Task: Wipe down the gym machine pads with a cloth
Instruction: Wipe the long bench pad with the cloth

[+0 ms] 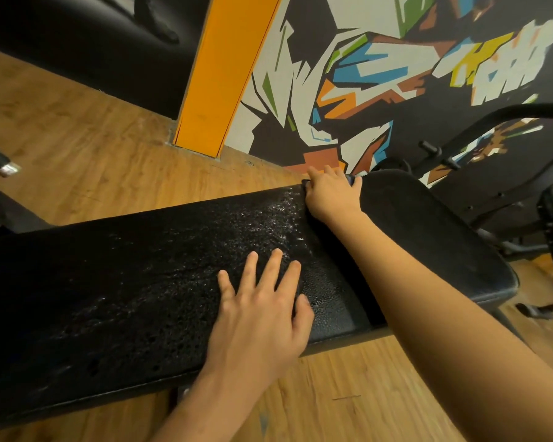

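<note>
A long black bench pad [134,275] runs across the view, worn and glistening with wet streaks near its middle. A second black seat pad [428,237] adjoins it on the right. My left hand [262,314] rests flat on the long pad with straight, spread fingers. My right hand [331,194] reaches to the far edge where the two pads meet and presses down on a dark cloth [353,178]. Only small bits of the cloth show at the fingertips; the hand covers the rest.
Black metal frame tubes and pegs [479,145] stand behind the seat pad on the right. An orange pillar [217,78] and a painted mural wall [396,74] lie beyond. A bar end [4,165] pokes in at left over the wooden floor [77,148].
</note>
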`<state>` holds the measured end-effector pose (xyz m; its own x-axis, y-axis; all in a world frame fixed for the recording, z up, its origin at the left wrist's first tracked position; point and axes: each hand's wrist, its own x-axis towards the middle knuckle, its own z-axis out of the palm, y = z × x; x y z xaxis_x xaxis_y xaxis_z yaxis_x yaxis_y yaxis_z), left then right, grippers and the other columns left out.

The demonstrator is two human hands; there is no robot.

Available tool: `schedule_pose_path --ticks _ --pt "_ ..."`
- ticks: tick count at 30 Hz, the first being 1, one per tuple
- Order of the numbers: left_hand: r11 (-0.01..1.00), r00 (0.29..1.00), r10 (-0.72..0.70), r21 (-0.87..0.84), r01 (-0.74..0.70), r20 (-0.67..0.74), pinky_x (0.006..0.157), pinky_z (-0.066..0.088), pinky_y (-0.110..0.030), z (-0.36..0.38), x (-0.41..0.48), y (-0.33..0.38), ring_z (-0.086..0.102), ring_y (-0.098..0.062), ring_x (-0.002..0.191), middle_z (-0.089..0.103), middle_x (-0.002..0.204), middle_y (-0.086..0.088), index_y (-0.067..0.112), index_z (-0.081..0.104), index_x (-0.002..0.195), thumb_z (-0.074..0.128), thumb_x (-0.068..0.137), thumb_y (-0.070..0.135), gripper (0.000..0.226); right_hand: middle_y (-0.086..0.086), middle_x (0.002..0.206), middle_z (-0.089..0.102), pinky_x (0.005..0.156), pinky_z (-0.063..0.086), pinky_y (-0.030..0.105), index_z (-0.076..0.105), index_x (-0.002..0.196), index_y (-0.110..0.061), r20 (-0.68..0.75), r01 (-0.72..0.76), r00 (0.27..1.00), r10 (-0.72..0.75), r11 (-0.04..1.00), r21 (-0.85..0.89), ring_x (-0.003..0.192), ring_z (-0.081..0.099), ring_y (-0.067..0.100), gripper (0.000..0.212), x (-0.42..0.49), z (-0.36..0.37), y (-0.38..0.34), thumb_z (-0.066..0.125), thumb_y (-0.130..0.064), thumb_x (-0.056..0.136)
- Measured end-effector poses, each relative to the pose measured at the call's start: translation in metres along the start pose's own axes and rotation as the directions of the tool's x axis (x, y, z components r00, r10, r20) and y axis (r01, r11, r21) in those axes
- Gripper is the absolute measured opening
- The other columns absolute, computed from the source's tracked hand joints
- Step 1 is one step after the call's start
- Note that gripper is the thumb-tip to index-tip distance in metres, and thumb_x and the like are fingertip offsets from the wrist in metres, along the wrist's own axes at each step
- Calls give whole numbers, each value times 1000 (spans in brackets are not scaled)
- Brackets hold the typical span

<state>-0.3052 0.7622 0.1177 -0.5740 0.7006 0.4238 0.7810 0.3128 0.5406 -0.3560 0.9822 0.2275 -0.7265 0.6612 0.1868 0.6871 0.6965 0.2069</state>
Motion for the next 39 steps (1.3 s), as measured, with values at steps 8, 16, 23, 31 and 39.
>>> schedule_pose_path --ticks 8,16,23,31,39 --pt "1000 1000 14 -11 -14 -3 97 44 -74 1 0 -1 50 -40 137 55 148 -10 19 60 138 36 96 42 54 12 164 26 120 2 65 33 157 -30 65 82 995 -81 996 -19 153 20 29 48 -55 -10 14 33 -39 111" --pt "1000 1000 20 -21 -20 -6 97 43 -75 2 1 -3 50 -42 137 55 148 -11 18 60 139 37 96 42 54 4 162 32 119 4 72 32 157 -36 98 176 981 -166 978 -108 154 17 29 48 -33 -11 18 25 -41 110" --pt "999 1000 18 -26 -18 -10 98 43 -74 2 -1 -3 48 -41 138 54 149 -10 18 59 140 35 97 42 54 9 164 31 121 4 69 34 157 -35 56 58 997 -56 998 -37 154 20 32 46 -23 -9 9 28 -37 111" --pt "1000 1000 24 -17 -24 -9 96 45 -74 2 0 -3 51 -40 136 56 147 -10 19 61 138 36 97 42 54 6 157 40 120 8 70 32 158 -33 80 117 990 -115 993 -18 150 26 30 47 -28 -7 18 34 -34 110" --pt "1000 1000 21 -9 -22 -21 98 45 -73 2 -1 -4 52 -39 136 57 147 -8 20 61 138 35 97 43 54 8 159 37 121 7 66 29 159 -25 75 107 991 -109 994 31 151 27 29 51 -19 -10 16 37 -37 110"
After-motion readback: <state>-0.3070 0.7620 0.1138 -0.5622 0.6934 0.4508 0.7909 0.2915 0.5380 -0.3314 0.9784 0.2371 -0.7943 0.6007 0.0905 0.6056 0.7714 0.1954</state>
